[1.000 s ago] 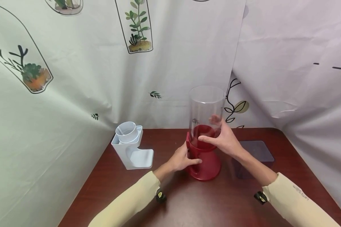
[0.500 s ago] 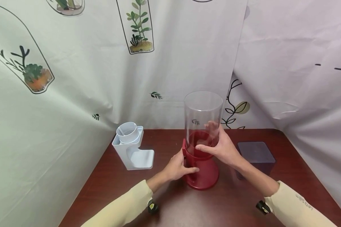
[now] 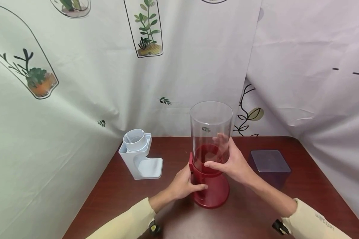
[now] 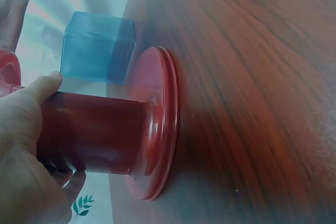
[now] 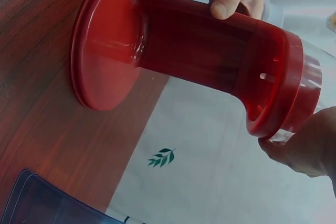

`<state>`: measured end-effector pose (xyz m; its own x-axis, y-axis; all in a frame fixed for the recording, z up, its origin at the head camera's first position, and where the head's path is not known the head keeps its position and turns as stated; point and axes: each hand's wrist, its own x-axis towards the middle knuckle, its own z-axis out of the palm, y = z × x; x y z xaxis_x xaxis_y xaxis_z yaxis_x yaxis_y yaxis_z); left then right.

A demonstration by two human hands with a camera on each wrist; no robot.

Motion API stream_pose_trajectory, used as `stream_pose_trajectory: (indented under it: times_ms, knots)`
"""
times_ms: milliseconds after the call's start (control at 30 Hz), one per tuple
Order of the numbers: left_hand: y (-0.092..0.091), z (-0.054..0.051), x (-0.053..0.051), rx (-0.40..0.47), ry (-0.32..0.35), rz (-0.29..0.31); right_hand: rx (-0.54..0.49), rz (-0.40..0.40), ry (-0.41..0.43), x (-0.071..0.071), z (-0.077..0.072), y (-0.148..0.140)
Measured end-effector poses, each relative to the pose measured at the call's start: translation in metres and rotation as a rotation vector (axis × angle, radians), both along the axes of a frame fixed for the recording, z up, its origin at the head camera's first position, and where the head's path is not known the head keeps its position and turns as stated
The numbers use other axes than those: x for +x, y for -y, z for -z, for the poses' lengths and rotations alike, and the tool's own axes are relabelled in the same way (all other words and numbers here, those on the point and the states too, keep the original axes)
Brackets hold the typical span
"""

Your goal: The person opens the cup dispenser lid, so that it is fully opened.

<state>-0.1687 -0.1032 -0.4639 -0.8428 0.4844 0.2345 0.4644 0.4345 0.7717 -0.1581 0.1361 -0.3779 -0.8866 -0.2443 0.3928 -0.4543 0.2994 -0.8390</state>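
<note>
A tall dispenser stands upright between my hands: a clear cylinder (image 3: 210,116) set in the ring of a red stand (image 3: 212,192) with a round foot. My left hand (image 3: 181,184) grips the stand's column from the left, thumb across its front. My right hand (image 3: 235,164) holds the lower part of the cylinder from the right, its fingers visible behind through the clear wall. In the left wrist view the red column (image 4: 97,135) lies in that hand's grip. In the right wrist view the round foot (image 5: 107,45) is at the tabletop; whether it touches, I cannot tell.
A pale blue holder (image 3: 137,161) with a round cup in its top stands at the left back of the brown table (image 3: 113,205). At the right is a bluish translucent box (image 3: 270,161), close behind my right forearm. A printed curtain (image 3: 179,73) hangs behind the table.
Both hands have brought the red stand and clear cylinder toward me and slightly left. The grip of each hand looks the same. The pale blue holder and the box have stayed put.
</note>
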Motion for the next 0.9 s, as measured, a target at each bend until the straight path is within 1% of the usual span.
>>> stream_pose_trajectory:
  times_ms: [200,367,500,600,667,767,833,900]
  knots:
    - [0.001,0.0,0.004,-0.028,-0.017,-0.035,0.001,-0.004,0.003,0.002,-0.001,0.001]
    - [0.002,0.0,0.003,-0.041,-0.008,-0.038,-0.004,-0.012,0.005,0.003,0.0,0.001]
    - [0.003,-0.001,0.002,-0.047,0.003,-0.005,-0.012,-0.024,0.011,0.001,0.0,0.0]
    - [0.005,-0.005,0.0,-0.024,0.041,0.021,-0.012,-0.037,0.012,-0.001,0.0,-0.001]
    - [0.007,-0.008,-0.001,-0.001,0.055,0.023,-0.022,-0.054,0.01,-0.003,0.0,-0.003]
    - [0.009,-0.015,-0.004,0.033,0.045,0.029,-0.039,-0.073,-0.018,-0.006,-0.002,-0.006]
    - [0.009,-0.019,-0.007,0.051,0.024,0.049,-0.06,-0.087,-0.039,-0.008,-0.007,-0.007]
    - [0.009,-0.021,-0.01,0.07,0.007,0.073,-0.058,-0.086,-0.066,-0.01,-0.013,-0.009]
